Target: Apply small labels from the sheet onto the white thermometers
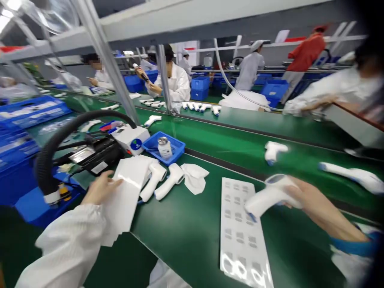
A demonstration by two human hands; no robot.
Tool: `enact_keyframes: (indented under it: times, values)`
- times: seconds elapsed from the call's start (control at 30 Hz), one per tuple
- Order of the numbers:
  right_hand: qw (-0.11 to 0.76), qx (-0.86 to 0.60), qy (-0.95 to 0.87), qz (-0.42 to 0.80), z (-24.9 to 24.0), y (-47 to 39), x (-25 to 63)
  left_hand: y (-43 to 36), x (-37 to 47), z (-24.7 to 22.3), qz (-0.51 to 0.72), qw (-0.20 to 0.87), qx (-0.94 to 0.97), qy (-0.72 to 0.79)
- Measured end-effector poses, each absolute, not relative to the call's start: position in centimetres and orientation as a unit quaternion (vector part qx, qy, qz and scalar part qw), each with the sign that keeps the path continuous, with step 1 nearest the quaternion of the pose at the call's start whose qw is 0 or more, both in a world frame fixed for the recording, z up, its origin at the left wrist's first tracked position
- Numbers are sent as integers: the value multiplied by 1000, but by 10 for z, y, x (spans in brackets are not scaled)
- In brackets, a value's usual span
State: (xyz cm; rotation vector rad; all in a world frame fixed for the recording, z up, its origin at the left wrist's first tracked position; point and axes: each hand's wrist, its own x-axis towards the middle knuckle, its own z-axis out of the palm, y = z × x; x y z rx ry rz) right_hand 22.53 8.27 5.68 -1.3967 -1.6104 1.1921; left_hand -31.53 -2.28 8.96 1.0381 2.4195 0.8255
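My right hand (306, 194) is wrapped around a white gun-shaped thermometer (268, 198), tilted above a label sheet (240, 232). That sheet carries rows of small grey labels and lies on the green bench. Over on the left, my left hand (102, 187) grips the edge of a stack of white sheets (127, 188) that overhangs the bench edge; some of its fingers are hidden. Beside the stack lie two more thermometers, one nearer (153, 182) and one to its right (170, 182), with a crumpled white cloth (195, 178) touching the latter.
A blue tray (180, 150) holds a small white bottle (164, 147). Behind it stand a white box (132, 138) and a thick black hose (45, 160). The green conveyor (210, 138) carries loose thermometers. A metal post (105, 60) rises at left; co-workers sit across the line.
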Motion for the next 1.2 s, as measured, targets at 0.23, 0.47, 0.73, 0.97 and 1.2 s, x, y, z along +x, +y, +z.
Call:
enact_keyframes:
  times: [0.23, 0.47, 0.73, 0.97, 1.2]
  values:
    - [341, -443, -593, 580, 64, 25, 140, -22, -142, 53, 390, 654, 501, 411]
    - [346, -513, -737, 273, 37, -8, 135, -32, -25, 41, 448, 785, 274, 329]
    - [174, -534, -816, 137, -19, -49, 161, -45, -18, 38, 408, 733, 276, 469]
    - [271, -596, -737, 164, -16, -48, 178, -49, 7, 24, 415, 695, 328, 487]
    - [318, -593, -696, 251, -22, -40, 178, -46, 6, 21, 395, 699, 341, 489]
